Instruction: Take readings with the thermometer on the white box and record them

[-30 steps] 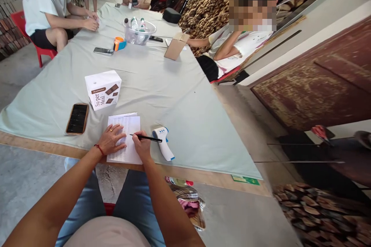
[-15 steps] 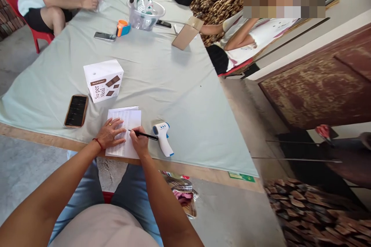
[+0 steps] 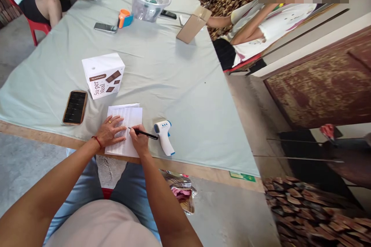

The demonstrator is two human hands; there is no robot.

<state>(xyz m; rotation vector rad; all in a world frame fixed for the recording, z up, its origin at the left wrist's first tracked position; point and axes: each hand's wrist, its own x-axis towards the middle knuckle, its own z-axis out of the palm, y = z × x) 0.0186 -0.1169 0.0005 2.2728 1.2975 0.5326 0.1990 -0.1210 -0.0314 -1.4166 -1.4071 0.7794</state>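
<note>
White paper sheets (image 3: pixel 135 117) with rows of small print lie at the near edge of the table. My left hand (image 3: pixel 111 131) rests flat on their left part, fingers spread. In my right hand (image 3: pixel 139 139) is a black pen (image 3: pixel 147 134), its tip at the paper near my left fingertips. Just right of the pen's back end lies a white and blue infrared thermometer (image 3: pixel 164 137). Beyond the paper stands a white snack box (image 3: pixel 103 75) printed "Super Meal". A phone (image 3: pixel 75 107) in a brown-edged case lies to the left.
Farther back on the cloth-covered table (image 3: pixel 179 85) are another phone (image 3: pixel 105 27), an orange and blue object (image 3: pixel 125 19), a clear basin (image 3: pixel 149 5) with bottles and a cardboard piece (image 3: pixel 193 26). People sit at the far left and right. Firewood (image 3: pixel 315 208) is piled at lower right.
The camera view has tilted slightly, so the table's far things sit higher and farther right. My hands stay on the paper, the pen tip almost unmoved.
</note>
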